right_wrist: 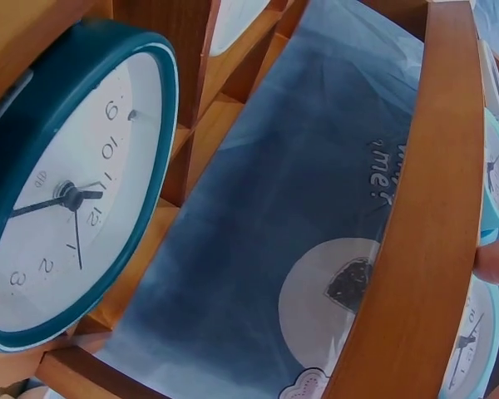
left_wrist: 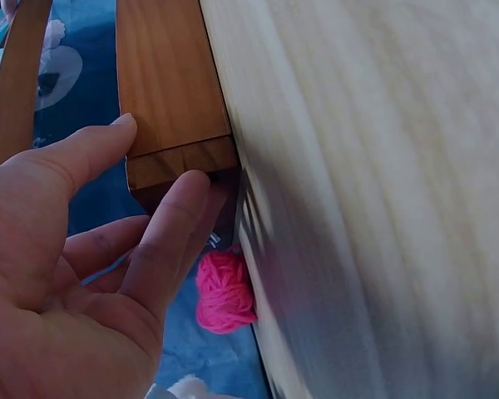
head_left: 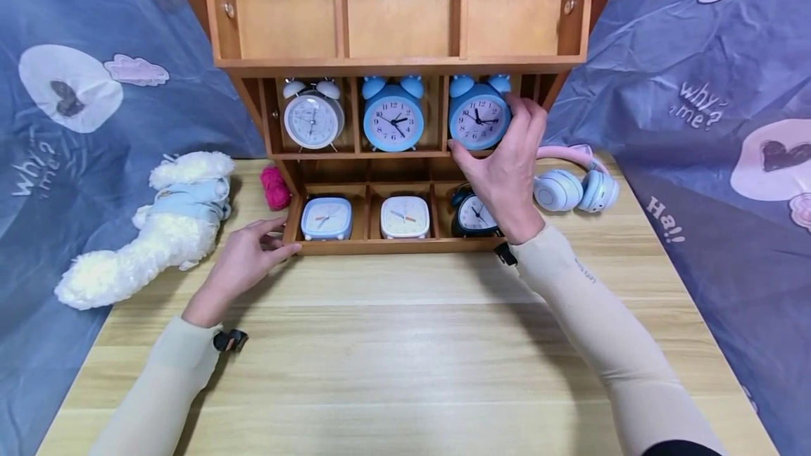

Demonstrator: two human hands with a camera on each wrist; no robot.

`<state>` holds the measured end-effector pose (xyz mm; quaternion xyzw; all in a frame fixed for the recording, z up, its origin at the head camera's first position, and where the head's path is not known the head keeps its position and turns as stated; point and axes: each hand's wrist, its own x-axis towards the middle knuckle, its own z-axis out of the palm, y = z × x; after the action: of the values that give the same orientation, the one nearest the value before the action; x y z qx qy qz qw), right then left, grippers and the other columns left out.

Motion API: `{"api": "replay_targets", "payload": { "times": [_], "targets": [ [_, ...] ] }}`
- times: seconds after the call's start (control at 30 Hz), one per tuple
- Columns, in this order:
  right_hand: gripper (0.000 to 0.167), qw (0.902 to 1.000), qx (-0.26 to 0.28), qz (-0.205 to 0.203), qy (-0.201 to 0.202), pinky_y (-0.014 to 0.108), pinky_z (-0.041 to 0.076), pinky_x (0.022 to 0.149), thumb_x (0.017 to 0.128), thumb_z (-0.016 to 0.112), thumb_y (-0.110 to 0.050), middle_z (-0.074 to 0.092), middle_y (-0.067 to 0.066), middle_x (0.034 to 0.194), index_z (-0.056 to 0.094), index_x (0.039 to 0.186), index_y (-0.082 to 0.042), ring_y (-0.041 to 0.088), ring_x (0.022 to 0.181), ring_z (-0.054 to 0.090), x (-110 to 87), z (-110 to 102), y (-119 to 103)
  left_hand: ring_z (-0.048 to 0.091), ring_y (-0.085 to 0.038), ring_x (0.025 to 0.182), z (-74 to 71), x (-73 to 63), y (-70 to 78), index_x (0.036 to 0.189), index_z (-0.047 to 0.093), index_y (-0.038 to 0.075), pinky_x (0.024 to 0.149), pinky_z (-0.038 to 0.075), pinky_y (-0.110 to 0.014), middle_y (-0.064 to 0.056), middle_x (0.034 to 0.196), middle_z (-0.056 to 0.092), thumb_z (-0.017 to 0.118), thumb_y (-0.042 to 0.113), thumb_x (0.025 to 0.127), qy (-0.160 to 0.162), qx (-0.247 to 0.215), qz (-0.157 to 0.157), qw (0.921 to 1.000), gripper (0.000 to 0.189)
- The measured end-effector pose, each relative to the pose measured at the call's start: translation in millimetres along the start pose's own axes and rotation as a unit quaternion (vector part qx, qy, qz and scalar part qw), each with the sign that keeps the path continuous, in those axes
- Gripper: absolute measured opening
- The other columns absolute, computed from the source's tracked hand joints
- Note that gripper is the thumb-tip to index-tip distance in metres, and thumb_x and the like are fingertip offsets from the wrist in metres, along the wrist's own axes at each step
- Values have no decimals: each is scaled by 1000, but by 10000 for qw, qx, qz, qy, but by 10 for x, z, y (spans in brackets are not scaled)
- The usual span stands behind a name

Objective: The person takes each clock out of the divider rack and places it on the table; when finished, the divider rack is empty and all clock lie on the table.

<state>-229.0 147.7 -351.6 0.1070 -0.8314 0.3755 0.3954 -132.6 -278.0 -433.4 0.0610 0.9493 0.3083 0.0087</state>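
Observation:
A wooden shelf (head_left: 405, 67) with three tiers of compartments stands at the back of the table. In its middle tier, the right-hand blue twin-bell alarm clock (head_left: 479, 124) is held by my right hand (head_left: 510, 160), thumb at its lower left and fingers along its right side. My left hand (head_left: 250, 259) grips the shelf's lower left corner, its thumb on the front board (left_wrist: 170, 75) and fingers around the end. Beside the held clock sit another blue alarm clock (head_left: 393, 122) and a white one (head_left: 313, 118). A dark teal clock (right_wrist: 83, 187) sits below my right wrist.
Two small square clocks, one blue-rimmed (head_left: 326, 218) and one white (head_left: 405, 217), occupy the bottom tier. Left of the shelf lie pink yarn (head_left: 275, 188) and a fluffy white plush toy (head_left: 158, 231). Headphones (head_left: 570, 188) lie at the right. Patterned blue cloth (head_left: 684, 76) hangs behind.

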Motion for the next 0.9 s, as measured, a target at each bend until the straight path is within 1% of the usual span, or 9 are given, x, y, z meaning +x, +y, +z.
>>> {"api": "replay_targets", "payload": {
  "times": [0.17,0.37,0.53,0.67,0.8,0.9],
  "targets": [
    [91,10000,29,-33,-33,42,39,131,87,94,-36,46,29,151,48,156,1,38,146,44,16,7,-20,82,-41,105,-6,-13,-4,159,59,-2,95,64,-61,-26,118,83,84,36,104,-18,-61,-58,10000,72],
    [89,9999,9,-147,-15,42,39,130,88,92,-35,46,30,149,48,155,3,39,145,45,11,19,-17,82,-40,104,0,-14,1,159,59,-2,94,64,-61,-25,118,83,84,35,104,-10,-53,-48,10000,71],
    [89,9999,-9,-108,-4,41,40,130,89,91,-36,45,29,150,48,156,1,38,146,44,1,33,-16,82,-39,103,4,-11,-1,159,59,-2,93,64,-60,-24,115,83,84,34,104,-15,-56,-61,10000,71],
    [89,9999,-27,-164,30,42,39,131,90,90,-38,45,30,152,47,157,2,39,147,43,-6,36,-13,82,-40,105,5,-8,-7,159,58,-2,94,63,-60,-24,117,83,84,36,104,-28,-84,-85,9999,72],
    [89,9996,-7,-252,115,44,39,130,91,89,-38,45,32,152,47,158,4,41,148,42,-79,-23,-7,82,-40,105,9,-6,-12,159,58,-2,94,64,-60,-26,121,82,83,36,104,-8,-108,-48,9999,72],
    [87,9994,74,-309,147,46,40,129,91,90,-37,46,33,150,50,155,6,41,147,43,-216,-111,12,82,-40,105,9,-11,-11,159,58,-2,93,64,-60,-27,123,81,83,36,104,1,-123,-18,9999,71]
  ]
}}
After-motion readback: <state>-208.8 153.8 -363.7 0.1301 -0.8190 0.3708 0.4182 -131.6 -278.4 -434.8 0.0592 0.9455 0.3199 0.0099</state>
